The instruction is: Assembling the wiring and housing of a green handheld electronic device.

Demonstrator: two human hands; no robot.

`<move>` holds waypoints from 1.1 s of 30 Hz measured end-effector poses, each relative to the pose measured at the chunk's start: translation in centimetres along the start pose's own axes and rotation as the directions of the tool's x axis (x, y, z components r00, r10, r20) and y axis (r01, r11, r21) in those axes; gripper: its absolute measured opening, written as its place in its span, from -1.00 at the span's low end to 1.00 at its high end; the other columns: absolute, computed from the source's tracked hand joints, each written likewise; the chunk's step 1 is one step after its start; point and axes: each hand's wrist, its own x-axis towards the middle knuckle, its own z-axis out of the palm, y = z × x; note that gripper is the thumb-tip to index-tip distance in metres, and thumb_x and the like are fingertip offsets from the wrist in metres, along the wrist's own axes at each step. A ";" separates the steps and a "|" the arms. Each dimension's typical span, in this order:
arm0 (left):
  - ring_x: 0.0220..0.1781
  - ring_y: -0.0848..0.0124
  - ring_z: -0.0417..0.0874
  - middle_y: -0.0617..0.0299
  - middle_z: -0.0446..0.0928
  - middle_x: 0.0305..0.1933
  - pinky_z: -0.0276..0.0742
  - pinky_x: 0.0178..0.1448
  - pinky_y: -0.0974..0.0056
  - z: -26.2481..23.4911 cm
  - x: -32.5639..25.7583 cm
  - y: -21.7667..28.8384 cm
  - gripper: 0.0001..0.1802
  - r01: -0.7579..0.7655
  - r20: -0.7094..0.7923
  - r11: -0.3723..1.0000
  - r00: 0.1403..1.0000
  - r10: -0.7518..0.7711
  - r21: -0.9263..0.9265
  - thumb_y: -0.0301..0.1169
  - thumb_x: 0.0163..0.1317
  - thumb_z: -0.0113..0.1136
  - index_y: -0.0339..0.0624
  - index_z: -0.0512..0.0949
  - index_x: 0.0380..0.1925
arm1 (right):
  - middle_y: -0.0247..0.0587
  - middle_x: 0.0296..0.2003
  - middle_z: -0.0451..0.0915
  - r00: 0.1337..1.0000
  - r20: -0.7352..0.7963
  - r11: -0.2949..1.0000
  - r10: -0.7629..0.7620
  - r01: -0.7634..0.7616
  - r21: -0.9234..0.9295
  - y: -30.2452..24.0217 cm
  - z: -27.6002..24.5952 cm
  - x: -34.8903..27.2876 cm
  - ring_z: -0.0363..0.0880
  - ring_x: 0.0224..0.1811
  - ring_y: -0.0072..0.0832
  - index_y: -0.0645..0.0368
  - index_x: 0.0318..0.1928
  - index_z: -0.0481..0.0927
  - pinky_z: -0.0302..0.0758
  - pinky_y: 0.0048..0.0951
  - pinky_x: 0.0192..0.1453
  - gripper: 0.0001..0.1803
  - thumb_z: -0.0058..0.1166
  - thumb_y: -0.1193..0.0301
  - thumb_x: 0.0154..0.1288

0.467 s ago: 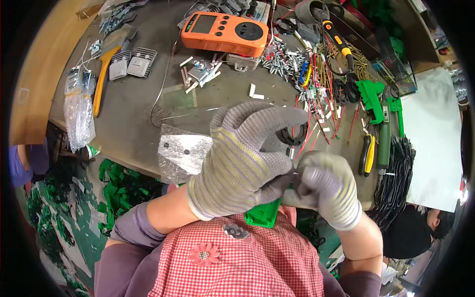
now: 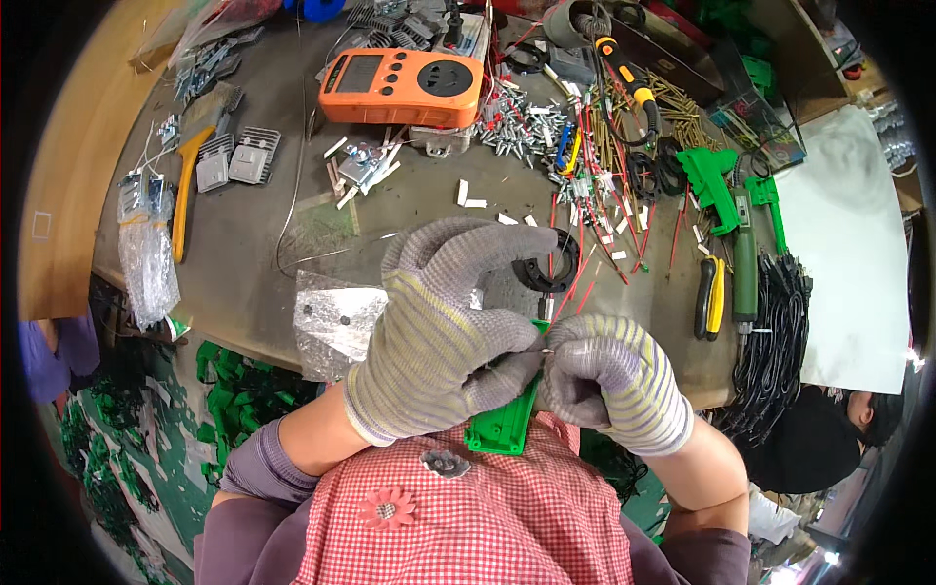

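Note:
My left hand (image 2: 439, 336), in a grey striped knit glove, closes its thumb and lower fingers on a long green plastic housing half (image 2: 502, 429). Its index finger stretches out above the table. The housing is held tilted over my lap, its hollow side with small posts facing up, and partly covered by the fingers. My right hand (image 2: 614, 380), gloved alike, is closed in a pinch against the housing's upper part, touching or almost touching the left fingertips. What it pinches is too small to make out. Beyond the left index fingertip lies a black cable coil (image 2: 546, 263).
An orange meter (image 2: 402, 86) stands at the back, beside a heap of screws (image 2: 522, 127) and red wires. To the right are yellow-black pliers (image 2: 710, 297), a green electric screwdriver (image 2: 745, 263) and black cables (image 2: 773, 341). A bubble-wrap bag (image 2: 339, 322) lies by my left wrist.
The view has shifted a little, moving the table's things left in the picture. My right fingers have turned and curled in closer to the left fingertips. More of the green housing shows.

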 end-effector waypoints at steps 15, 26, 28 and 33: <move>0.22 0.00 0.49 0.12 0.51 0.26 0.29 0.32 -0.12 -0.1 0.4 -0.5 -0.80 0.000 0.187 1.000 0.982 -0.003 0.018 -0.16 0.01 0.33 0.00 0.69 -0.49 | -0.03 -0.44 0.61 0.578 -0.192 0.400 -0.793 0.257 -0.880 1.6 -6.0 4.0 0.59 -0.37 -0.04 0.18 -0.35 0.63 0.50 -0.09 -0.25 -0.89 0.22 0.41 0.25; 0.27 -0.02 0.46 0.02 0.49 0.29 0.26 0.37 -0.07 -0.1 0.2 -0.9 -0.76 0.025 0.180 1.000 0.983 -0.025 0.006 -0.15 0.16 0.28 -0.06 0.67 -0.50 | -0.08 -0.45 0.57 0.867 0.223 0.006 -0.445 0.252 -0.968 -2.0 -12.8 7.1 0.58 -0.31 -0.11 0.18 -0.38 0.64 0.51 -0.15 -0.14 -0.82 0.28 0.34 0.07; 0.27 -0.02 0.46 0.02 0.49 0.29 0.25 0.37 -0.07 -0.1 0.2 -0.9 -0.75 0.030 0.176 1.000 0.984 -0.031 0.009 -0.15 0.16 0.27 -0.06 0.67 -0.50 | -0.06 -0.41 0.60 0.903 0.180 0.141 -0.389 0.252 -0.957 -2.4 -13.2 6.0 0.60 -0.28 -0.09 0.16 -0.38 0.65 0.52 -0.13 -0.12 -0.82 0.28 0.32 0.09; 0.28 -0.02 0.45 0.02 0.50 0.28 0.25 0.37 -0.08 0.1 0.2 -0.9 -0.74 0.020 0.174 1.000 0.985 -0.019 -0.002 -0.14 0.17 0.27 -0.06 0.66 -0.50 | -0.05 -0.41 0.63 0.692 -0.069 0.231 -0.718 0.145 -0.962 -0.3 -13.6 7.8 0.63 -0.28 -0.08 0.18 -0.32 0.67 0.54 -0.17 -0.13 -0.79 0.29 0.30 0.12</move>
